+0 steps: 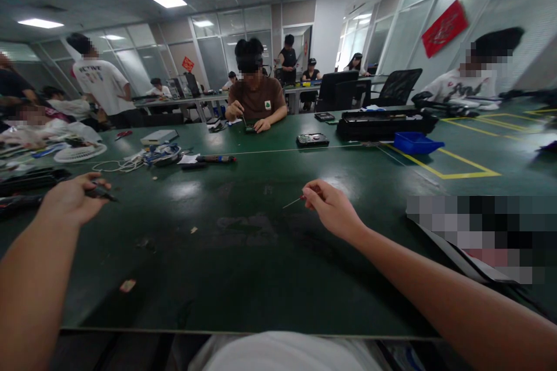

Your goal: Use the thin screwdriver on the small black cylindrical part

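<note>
In the head view, my right hand (333,208) is closed around a small screwdriver (293,203). Its thin metal shaft points left above the green table, and a bit of red handle shows by my fingertips. Off to the left, my left hand (69,200) grips a dark, pointed tool (104,192) whose tip faces right; its exact kind is unclear. Dark equipment (21,203) lies beside and behind that hand. A small paper scrap (127,286) is on the table near the front edge.
Ahead lie a red-tipped pen-shaped tool (217,159), tangled cables (161,153), a hard drive (312,139), a black case (385,123) and a blue tray (418,143). A person in brown (256,95) works opposite. A partly blurred flat item (470,243) rests at right.
</note>
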`<state>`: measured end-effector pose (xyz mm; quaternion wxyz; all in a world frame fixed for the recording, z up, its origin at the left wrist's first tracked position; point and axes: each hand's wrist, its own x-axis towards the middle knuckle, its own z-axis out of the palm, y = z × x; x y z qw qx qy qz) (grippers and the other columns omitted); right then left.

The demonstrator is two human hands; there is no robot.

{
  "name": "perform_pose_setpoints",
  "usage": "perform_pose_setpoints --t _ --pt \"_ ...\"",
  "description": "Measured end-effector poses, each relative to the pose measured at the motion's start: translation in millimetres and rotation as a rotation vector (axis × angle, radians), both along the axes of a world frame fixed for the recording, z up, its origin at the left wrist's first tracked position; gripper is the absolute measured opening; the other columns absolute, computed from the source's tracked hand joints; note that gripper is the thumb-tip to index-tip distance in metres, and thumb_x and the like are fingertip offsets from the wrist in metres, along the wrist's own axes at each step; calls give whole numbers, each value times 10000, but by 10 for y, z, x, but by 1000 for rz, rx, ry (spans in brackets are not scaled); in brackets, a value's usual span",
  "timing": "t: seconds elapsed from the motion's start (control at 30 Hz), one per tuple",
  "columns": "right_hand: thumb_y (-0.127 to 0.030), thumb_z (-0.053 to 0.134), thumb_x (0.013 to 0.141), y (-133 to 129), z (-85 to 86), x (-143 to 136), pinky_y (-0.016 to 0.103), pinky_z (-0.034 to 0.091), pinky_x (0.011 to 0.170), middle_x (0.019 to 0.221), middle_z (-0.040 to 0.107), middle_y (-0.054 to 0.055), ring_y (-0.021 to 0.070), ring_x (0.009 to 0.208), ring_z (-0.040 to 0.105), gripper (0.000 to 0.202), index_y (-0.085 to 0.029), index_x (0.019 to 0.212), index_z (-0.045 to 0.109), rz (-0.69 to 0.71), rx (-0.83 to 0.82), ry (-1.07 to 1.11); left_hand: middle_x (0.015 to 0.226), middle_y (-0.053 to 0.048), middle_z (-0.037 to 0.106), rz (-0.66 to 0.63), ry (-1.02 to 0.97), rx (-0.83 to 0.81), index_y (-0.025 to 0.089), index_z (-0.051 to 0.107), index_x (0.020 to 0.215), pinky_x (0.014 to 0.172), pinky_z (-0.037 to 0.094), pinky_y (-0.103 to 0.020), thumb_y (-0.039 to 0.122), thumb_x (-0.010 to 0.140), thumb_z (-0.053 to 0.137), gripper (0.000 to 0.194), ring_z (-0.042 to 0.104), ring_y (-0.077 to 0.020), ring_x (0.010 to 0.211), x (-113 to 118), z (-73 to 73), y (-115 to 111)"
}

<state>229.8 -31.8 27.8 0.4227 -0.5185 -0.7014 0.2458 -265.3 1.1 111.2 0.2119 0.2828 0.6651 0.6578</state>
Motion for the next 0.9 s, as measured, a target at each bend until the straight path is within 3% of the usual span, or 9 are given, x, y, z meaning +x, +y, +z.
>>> perform_pose_setpoints --t 0.1,0.37,0.5,0.6,0.7,0.8,0.9 --pt "-373 469 958 3 -7 7 297 448 655 728 662 11 170 690 629 228 -200 937 614 5 -5 -2 686 -16 468 -136 -197 -1 118 474 774 735 408 -278 -73 744 312 252 465 -112 641 322 -36 116" --pt "-368 474 959 1 -2 3 305 454 671 734 661 11 172 702 635 219 -202 937 614 -1 4 -3 707 -47 483 -514 -291 6 121 516 812 644 413 -261 5 555 428 295 487 -148 651 1357 -197 263" --pt "-376 474 958 -7 -3 14 315 467 689 765 667 17 179 732 643 219 -207 955 612 -5 13 13 715 -44 479 -737 -308 -23 124 547 819 604 411 -257 73 514 456 322 489 -152 650 1966 -355 220" --pt "-368 509 940 -9 -10 13 318 477 711 841 683 28 184 787 652 198 -209 1007 606 -3 15 31 795 -18 506 -946 -37 -68 156 555 945 591 367 -235 46 530 509 432 515 -143 720 2400 -561 127" --pt "-334 509 939 -19 0 4 318 479 725 862 691 32 183 806 658 191 -204 1035 610 -17 19 35 941 -17 569 -1000 397 -86 187 534 1053 716 414 -260 -17 555 539 538 552 -150 836 2688 -793 49" --pt "-381 501 947 -45 31 0 312 464 663 754 673 17 180 714 645 227 -204 949 642 -40 41 7 1027 -33 616 -1025 643 -62 193 541 1049 869 434 -306 29 680 607 410 578 -176 953 2774 -961 26" --pt "-399 512 944 -82 55 4 307 464 639 737 675 15 178 690 645 243 -204 939 656 -30 79 24 1066 -34 647 -1037 744 -63 212 598 1044 900 455 -340 138 752 673 310 598 -202 984 2725 -1046 34"
